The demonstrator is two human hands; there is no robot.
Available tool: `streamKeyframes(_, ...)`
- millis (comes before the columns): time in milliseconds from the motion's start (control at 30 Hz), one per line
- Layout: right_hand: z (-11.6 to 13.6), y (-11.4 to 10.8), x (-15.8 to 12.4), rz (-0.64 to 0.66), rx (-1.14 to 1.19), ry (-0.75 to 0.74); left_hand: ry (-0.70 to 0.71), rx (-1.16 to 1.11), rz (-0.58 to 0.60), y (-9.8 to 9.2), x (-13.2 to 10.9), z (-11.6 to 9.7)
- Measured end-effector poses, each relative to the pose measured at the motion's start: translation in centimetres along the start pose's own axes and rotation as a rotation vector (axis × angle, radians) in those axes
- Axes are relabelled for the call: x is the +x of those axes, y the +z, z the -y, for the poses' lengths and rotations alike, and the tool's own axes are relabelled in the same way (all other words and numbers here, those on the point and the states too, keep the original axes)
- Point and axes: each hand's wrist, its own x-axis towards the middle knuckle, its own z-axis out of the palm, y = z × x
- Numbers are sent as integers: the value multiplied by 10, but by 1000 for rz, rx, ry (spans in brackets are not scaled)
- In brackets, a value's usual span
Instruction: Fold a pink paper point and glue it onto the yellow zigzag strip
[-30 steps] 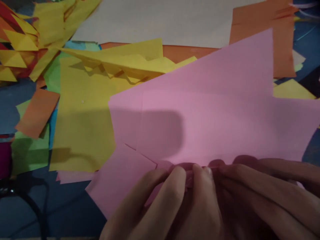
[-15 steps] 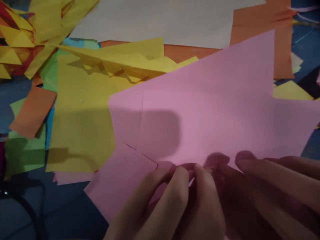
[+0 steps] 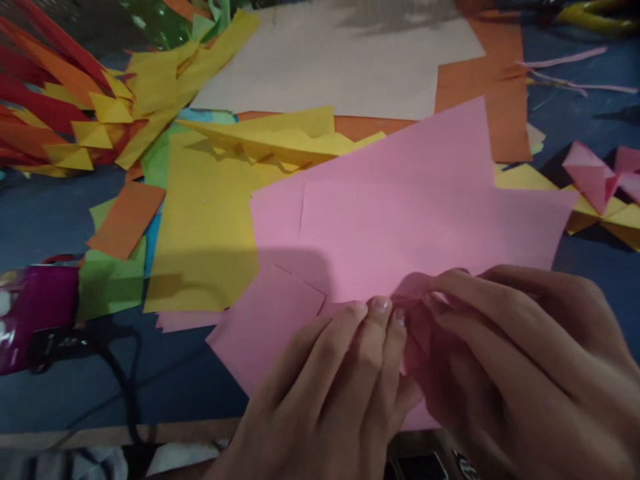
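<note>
A small piece of pink paper (image 3: 417, 293) is pinched between the fingertips of both hands, low in the middle of the view. My left hand (image 3: 330, 387) presses its fingers together on the piece from the left. My right hand (image 3: 515, 360) curls round it from the right, fingers closed. Under the hands lie larger pink sheets (image 3: 400, 220), overlapping, on a dark blue table (image 3: 45, 207). Most of the small piece is hidden by my fingers.
Yellow sheets (image 3: 200, 220) lie left of the pink ones, with orange (image 3: 125, 220), green (image 3: 107, 287) and white paper (image 3: 340, 60) around. Folded yellow and red pieces (image 3: 65, 127) pile at the far left. Folded pink and yellow shapes (image 3: 600, 187) sit right. A magenta tool (image 3: 35, 313) with a black cord lies at left.
The view has pulled back and tilted, showing the table's near edge and more clutter. My right fingers have curled in closer over the small pink piece.
</note>
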Motion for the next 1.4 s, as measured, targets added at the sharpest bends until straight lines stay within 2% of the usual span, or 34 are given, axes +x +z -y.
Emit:
streamKeyframes(133, -2, -1, 10, -22, -89, -98, -41, -25, -114, 3, 1, 4)
streamKeyframes(333, 5, -3, 13, 12, -190, -235, -154, -247, -139, -1, -4, 11)
streamKeyframes(500, 19, -2, 6, -62, -185, -135, -192, -253, -305, -2, -11, 1)
streamKeyframes(667, 27, -3, 0, -32, -158, -168, -227, -389, -173, 2, -6, -11)
streamKeyframes(833, 24, 0, -5, -7, -116, -232, -220, -441, -177, 6, -3, -8)
streamKeyframes(1000, 12, -9, -2, -51, 38, -274, -194, -367, -146, -2, -2, -2)
streamKeyframes(1167, -12, -15, 1, 29, 40, -345, -45, -177, -154, -7, 0, 4)
streamKeyframes(1267, -23, -12, 2, 32, 79, -399, 6, -106, -148, -7, 2, 9)
streamKeyframes(1400, -23, -10, 2, 25, 110, -400, 31, -84, -129, -9, 5, 16)
